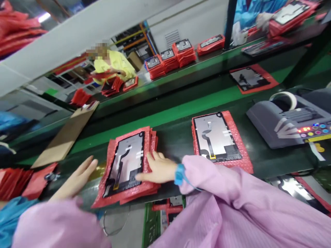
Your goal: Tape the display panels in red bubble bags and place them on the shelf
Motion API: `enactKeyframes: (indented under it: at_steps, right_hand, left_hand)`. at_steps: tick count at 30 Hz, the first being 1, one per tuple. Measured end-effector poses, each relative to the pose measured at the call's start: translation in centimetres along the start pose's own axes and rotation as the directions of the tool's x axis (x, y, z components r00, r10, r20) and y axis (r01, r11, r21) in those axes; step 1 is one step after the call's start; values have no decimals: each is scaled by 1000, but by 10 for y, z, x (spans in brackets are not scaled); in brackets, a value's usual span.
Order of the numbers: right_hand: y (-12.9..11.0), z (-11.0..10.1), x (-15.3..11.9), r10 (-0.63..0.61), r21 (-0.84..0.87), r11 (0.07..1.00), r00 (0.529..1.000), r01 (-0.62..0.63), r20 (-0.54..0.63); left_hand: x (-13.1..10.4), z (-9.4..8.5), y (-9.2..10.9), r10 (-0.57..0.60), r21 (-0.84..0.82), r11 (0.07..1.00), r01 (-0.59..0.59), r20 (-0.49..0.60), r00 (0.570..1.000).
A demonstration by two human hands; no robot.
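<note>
A flat silver panel (131,156) with a black edge and a ribbon cable lies on top of a stack of red bubble-wrap sheets (152,187). My right hand (161,168) rests at the stack's right edge, fingers spread, the thumb reaching onto the panel's lower right corner. To the left of the stack, my left hand (84,174) is apart from it with fingers stretched out, holding nothing. Another such panel (213,136) lies on a second red bubble-wrap stack (244,160), beyond my right sleeve.
A grey tape dispenser (274,124) with a lit display stands at right. A cardboard piece (66,136) leans at left, near red sheets (38,182). Several wrapped stacks (184,55) line the raised shelf. Across it are a person in yellow (113,63) and a gloved co-worker's hand (266,20).
</note>
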State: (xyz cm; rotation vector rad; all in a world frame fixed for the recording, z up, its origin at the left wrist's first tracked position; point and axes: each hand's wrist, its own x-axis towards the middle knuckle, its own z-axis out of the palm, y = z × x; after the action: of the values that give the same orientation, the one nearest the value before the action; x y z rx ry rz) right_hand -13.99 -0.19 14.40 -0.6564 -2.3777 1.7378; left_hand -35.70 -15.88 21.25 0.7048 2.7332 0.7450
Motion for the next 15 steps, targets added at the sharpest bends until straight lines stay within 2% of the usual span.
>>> enactKeyframes:
  at_steps: [2, 3, 4, 6, 8, 10, 13, 15]
  right_hand:
    - [3, -37, -43, -153, -105, 984, 985, 144, -78]
    - [7, -58, -64, -171, -156, 976, 978, 152, -119]
    - [14, -79, -85, -166, -188, 973, 973, 135, -159]
    - [36, -117, -120, -112, -189, 980, 959, 64, -260]
    - [68, -148, -147, -41, -151, 988, 912, -24, -408]
    - [106, -168, -166, 17, -118, 987, 813, -105, -582]
    - [163, -178, -186, 71, -61, 982, 647, -180, -759]
    - [194, -176, -196, 106, -20, 978, 587, -205, -803]
  left_hand:
    - [-6, -13, 14, 42, 19, 999, -40, -90, 995]
    - [-11, -12, 30, 115, 22, 993, -113, -106, 988]
    - [-15, -6, 50, 208, 14, 978, -207, -103, 973]
    - [-18, 24, 103, 383, -23, 923, -384, -31, 923]
    - [-8, 73, 166, 519, -106, 854, -509, 97, 849]
    - [11, 135, 234, 580, -166, 814, -556, 260, 772]
    - [42, 236, 333, 582, -151, 802, -577, 413, 701]
    - [51, 295, 391, 579, -128, 792, -597, 467, 668]
